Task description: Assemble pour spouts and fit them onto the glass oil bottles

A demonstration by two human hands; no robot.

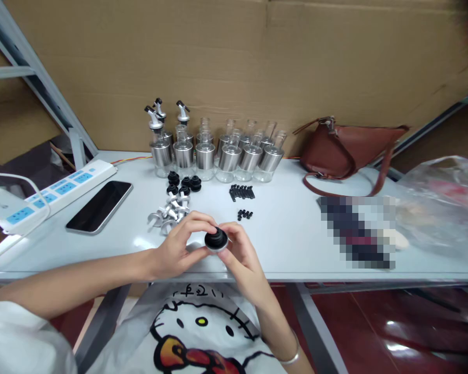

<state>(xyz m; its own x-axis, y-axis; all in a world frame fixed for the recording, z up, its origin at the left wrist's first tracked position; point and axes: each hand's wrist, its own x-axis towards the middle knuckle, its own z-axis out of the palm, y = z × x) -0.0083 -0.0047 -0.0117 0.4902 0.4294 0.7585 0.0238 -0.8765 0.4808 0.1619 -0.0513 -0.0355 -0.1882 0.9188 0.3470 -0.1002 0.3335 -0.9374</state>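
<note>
Both hands meet at the table's front edge around one bottle pourer (216, 240), its black ribbed stopper facing up over a silvery rim. My left hand (181, 248) pinches it from the left, a fingertip on the stopper. From the right, my right hand (242, 254) grips the rim between thumb and fingers. Just beyond my left hand lies a pile of silvery-white spout pieces (173, 212). Black ribbed stoppers (184, 183) sit behind that pile. Small black levers (242, 192) and tiny black caps (245, 214) lie in groups beyond my right hand.
Glass bottles with steel sleeves (205, 156) stand in rows at the back; three on the left carry pourers. To the left lie a phone (100, 206) and a power strip (62, 191). A brown handbag (343, 150) and a plastic bag (444, 202) occupy the right.
</note>
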